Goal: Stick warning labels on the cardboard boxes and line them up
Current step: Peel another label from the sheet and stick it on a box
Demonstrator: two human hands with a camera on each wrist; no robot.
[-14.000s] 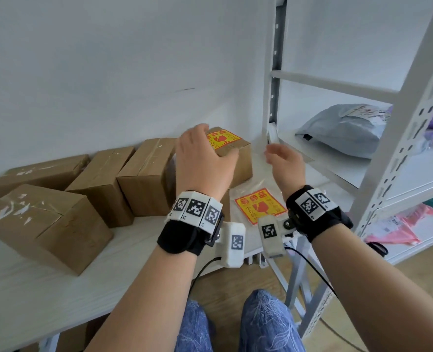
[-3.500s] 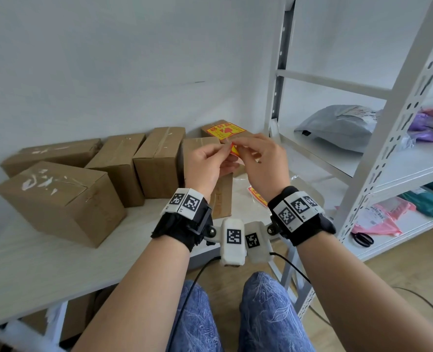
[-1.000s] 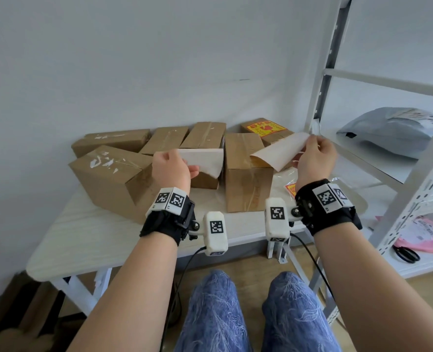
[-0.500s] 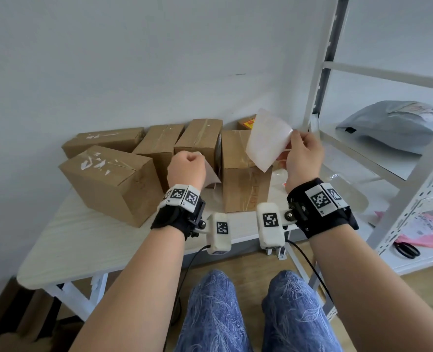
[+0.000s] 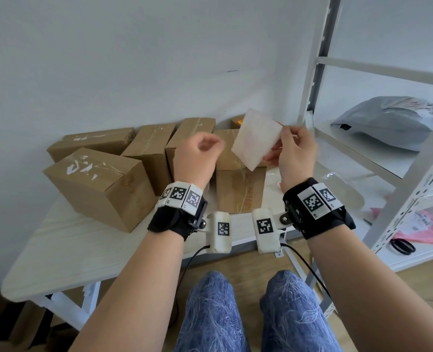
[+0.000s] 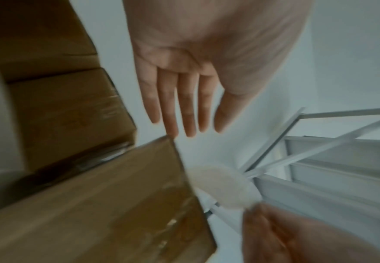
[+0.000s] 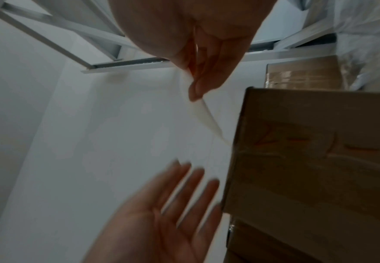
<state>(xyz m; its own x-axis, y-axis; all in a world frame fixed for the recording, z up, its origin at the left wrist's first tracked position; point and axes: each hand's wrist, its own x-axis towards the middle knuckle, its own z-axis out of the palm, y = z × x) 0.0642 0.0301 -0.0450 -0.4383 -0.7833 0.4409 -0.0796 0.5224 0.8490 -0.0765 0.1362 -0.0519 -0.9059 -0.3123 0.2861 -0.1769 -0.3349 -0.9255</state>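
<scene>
My right hand [image 5: 295,148] pinches a warning label [image 5: 256,139] by its right edge, its white back facing me, just above an upright cardboard box [image 5: 238,191]. The right wrist view shows that label [image 7: 206,113] edge-on, between thumb and fingers [image 7: 198,85]. My left hand [image 5: 199,153] hovers empty to the label's left, and its fingers [image 6: 179,106] are straight in the left wrist view. Several more boxes [image 5: 149,146] stand along the wall, and a bigger one [image 5: 101,189] sits front left. A box with an orange label [image 5: 236,121] peeks out behind the held label.
The white table [image 5: 70,245] has bare surface at its front left. A metal shelf rack [image 5: 312,72] stands close on the right, holding a grey mailer bag [image 5: 388,120]. Black scissors [image 5: 402,246] lie on its lower shelf. A clear plastic bag [image 5: 337,179] lies on the table's right end.
My left hand has let go of the white backing sheet, opened, and risen toward the label. The right hand has kept its pinch and tilted the label slightly.
</scene>
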